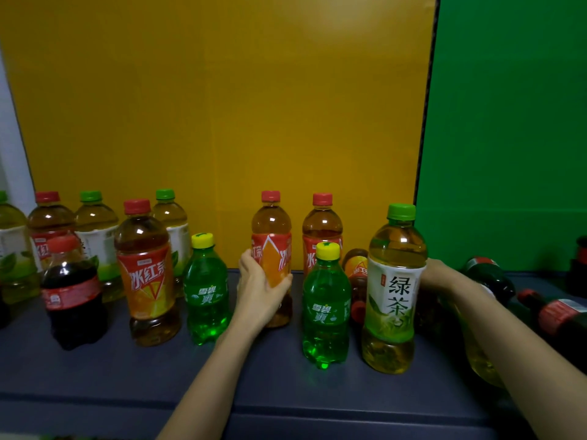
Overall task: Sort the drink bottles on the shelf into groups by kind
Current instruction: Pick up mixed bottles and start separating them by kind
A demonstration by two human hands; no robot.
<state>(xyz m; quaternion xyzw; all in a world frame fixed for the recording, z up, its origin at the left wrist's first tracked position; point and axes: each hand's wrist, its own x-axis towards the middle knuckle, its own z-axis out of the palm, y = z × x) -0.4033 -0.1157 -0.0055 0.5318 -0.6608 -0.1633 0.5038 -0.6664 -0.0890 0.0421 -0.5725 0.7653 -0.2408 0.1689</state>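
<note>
My left hand (259, 292) is wrapped around the middle of an upright iced red tea bottle (271, 230) with a red cap, at the centre of the shelf. A second red tea bottle (321, 230) stands just to its right. Further right, my right hand (440, 276) reaches behind a tall upright green tea bottle (394, 290), which hides its fingers. Under that forearm lies a bottle of yellowish drink (476, 360); whether the hand holds it is unclear. Two green Sprite bottles (206, 290) (325, 309) stand in front. A small red tea bottle (357, 277) lies behind.
At the left stand a cola bottle (73, 290), a large red tea bottle (146, 274) and a back row of green and red tea bottles (95, 230). Cola bottles (559, 315) lie at the right. The dark blue shelf (95, 369) meets a yellow back panel (222, 106).
</note>
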